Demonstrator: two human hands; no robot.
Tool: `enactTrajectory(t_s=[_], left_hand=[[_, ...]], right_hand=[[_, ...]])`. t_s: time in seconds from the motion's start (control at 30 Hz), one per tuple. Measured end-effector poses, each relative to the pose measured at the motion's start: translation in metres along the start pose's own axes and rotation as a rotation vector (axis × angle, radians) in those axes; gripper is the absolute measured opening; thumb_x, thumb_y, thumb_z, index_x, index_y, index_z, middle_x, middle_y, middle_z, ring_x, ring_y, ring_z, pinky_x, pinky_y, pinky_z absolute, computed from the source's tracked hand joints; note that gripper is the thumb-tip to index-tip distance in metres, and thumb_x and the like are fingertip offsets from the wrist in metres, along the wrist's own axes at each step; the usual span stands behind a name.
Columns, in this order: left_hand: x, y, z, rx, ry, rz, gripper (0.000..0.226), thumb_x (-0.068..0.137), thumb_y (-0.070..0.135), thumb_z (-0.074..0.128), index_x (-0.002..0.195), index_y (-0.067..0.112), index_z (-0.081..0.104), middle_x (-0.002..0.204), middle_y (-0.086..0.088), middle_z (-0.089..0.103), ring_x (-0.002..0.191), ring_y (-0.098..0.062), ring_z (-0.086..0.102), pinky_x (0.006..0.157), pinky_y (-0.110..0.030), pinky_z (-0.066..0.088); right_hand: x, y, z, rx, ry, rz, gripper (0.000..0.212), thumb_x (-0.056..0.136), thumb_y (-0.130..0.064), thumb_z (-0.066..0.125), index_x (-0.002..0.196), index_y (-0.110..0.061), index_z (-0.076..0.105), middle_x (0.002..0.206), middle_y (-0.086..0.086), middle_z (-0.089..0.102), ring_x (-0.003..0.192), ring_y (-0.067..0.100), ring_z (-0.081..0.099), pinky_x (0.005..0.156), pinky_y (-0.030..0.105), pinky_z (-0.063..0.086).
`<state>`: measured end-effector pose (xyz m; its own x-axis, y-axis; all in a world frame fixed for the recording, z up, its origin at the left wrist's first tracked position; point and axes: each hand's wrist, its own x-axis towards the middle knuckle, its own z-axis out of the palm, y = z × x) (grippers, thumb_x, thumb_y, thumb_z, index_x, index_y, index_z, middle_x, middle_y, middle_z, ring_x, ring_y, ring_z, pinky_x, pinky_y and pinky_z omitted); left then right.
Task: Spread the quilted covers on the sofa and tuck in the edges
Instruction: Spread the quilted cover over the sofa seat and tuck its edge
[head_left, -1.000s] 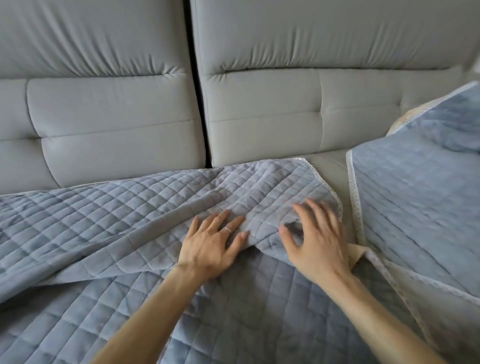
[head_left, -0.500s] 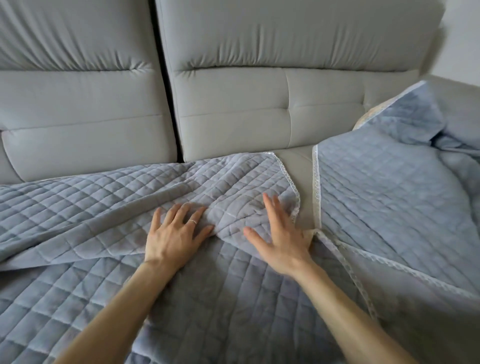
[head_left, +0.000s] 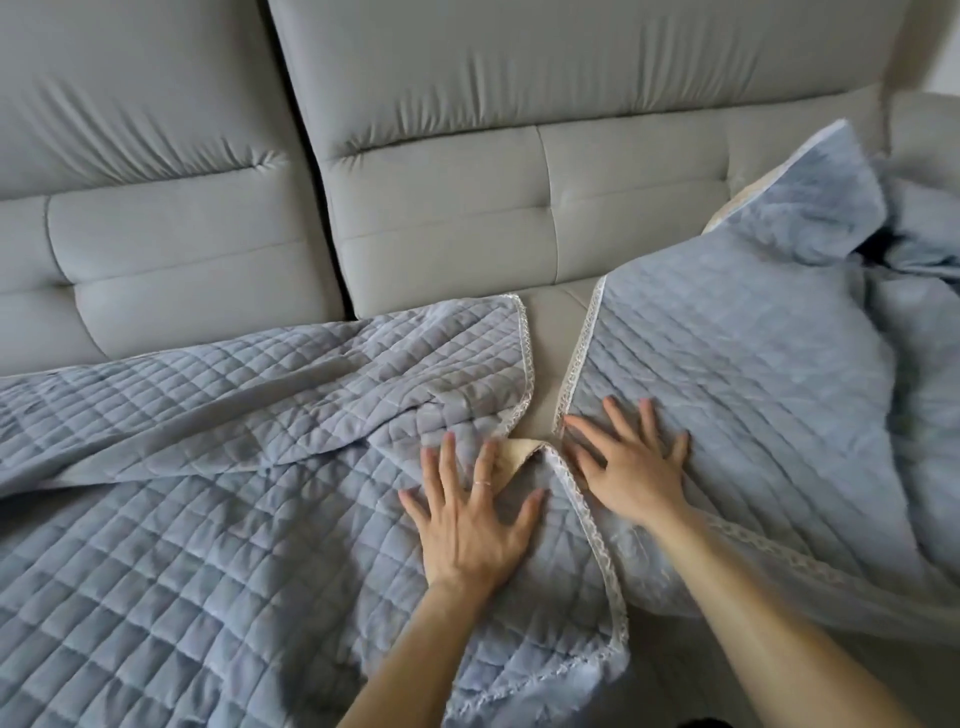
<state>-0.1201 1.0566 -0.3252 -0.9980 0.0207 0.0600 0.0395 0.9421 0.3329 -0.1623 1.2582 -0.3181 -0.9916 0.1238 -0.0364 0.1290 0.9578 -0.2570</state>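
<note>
We see two blue-grey quilted covers on the sofa seat (head_left: 548, 332). The left cover (head_left: 208, 467) lies rumpled over the left and middle of the seat. Its far edge runs along the foot of the back cushions (head_left: 441, 218), and long folds cross it. The right cover (head_left: 727, 389) lies over the right end of the seat, with its far part bunched up and raised toward the sofa's right corner.

Between the two a narrow strip of bare seat shows. It is widest at the seat's back edge and closes toward the front, where the lace trim (head_left: 597, 540) of the left cover meets the right cover. Just there a small piece of the left cover is turned back, showing its cream underside (head_left: 519, 449).

The left hand (head_left: 467, 519) lies palm down on the left cover beside that turned-back piece, fingers straight and spread, gripping nothing. It wears a ring (head_left: 483, 483). The right hand (head_left: 631, 467) rests likewise flat and spread on the right cover, just inside its left edge.
</note>
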Motion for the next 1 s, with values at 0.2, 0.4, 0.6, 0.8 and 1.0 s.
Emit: enactTrajectory(t_s=[0.2, 0.4, 0.6, 0.8, 1.0], left_hand=[[-0.004, -0.005, 0.007, 0.019, 0.192, -0.024, 0.090, 0.073, 0.081, 0.047, 0.146, 0.030, 0.034, 0.159, -0.005, 0.009, 0.147, -0.033, 0.013, 0.103, -0.070, 0.025], [-0.002, 0.003, 0.007, 0.076, 0.118, -0.142, 0.093, 0.073, 0.086, 0.033, 0.149, 0.034, 0.022, 0.160, 0.003, -0.006, 0.148, -0.023, -0.005, 0.112, -0.065, 0.011], [-0.002, 0.006, 0.006, 0.093, 0.082, -0.162, 0.086, 0.075, 0.086, 0.030, 0.147, 0.040, 0.029, 0.161, 0.004, 0.002, 0.149, -0.021, -0.009, 0.114, -0.064, 0.005], [0.000, 0.008, 0.005, 0.079, 0.007, -0.165, 0.086, 0.075, 0.087, 0.025, 0.149, 0.042, 0.025, 0.161, 0.012, 0.012, 0.149, -0.019, -0.006, 0.114, -0.066, -0.001], [0.004, -0.003, -0.009, -0.021, -0.049, -0.073, 0.086, 0.075, 0.087, 0.032, 0.149, 0.043, 0.026, 0.161, 0.018, 0.010, 0.150, -0.014, -0.005, 0.114, -0.066, 0.000]], right_hand=[[-0.008, 0.009, -0.001, -0.142, 0.275, -0.129, 0.038, 0.093, -0.038, 0.051, 0.130, -0.049, 0.049, 0.141, -0.006, 0.047, 0.126, 0.030, 0.041, 0.091, 0.055, 0.038], [0.000, 0.012, -0.010, -0.156, 0.273, -0.237, 0.043, 0.075, -0.006, 0.064, 0.111, -0.029, 0.063, 0.111, 0.009, 0.047, 0.087, 0.036, 0.048, 0.053, 0.038, 0.045], [0.033, 0.095, -0.043, -0.359, 0.328, -0.026, 0.029, 0.085, -0.006, 0.049, 0.106, -0.014, 0.067, 0.110, 0.018, 0.044, 0.094, 0.040, 0.044, 0.054, 0.038, 0.048], [0.027, 0.084, -0.050, -0.279, 0.270, 0.215, 0.035, 0.087, -0.023, 0.054, 0.121, -0.022, 0.061, 0.131, 0.010, 0.045, 0.116, 0.035, 0.037, 0.091, 0.045, 0.036], [-0.055, -0.016, -0.014, 0.046, 0.255, -0.126, 0.044, 0.080, -0.055, 0.051, 0.102, -0.022, 0.071, 0.115, 0.002, 0.062, 0.103, 0.030, 0.054, 0.080, 0.042, 0.047]])
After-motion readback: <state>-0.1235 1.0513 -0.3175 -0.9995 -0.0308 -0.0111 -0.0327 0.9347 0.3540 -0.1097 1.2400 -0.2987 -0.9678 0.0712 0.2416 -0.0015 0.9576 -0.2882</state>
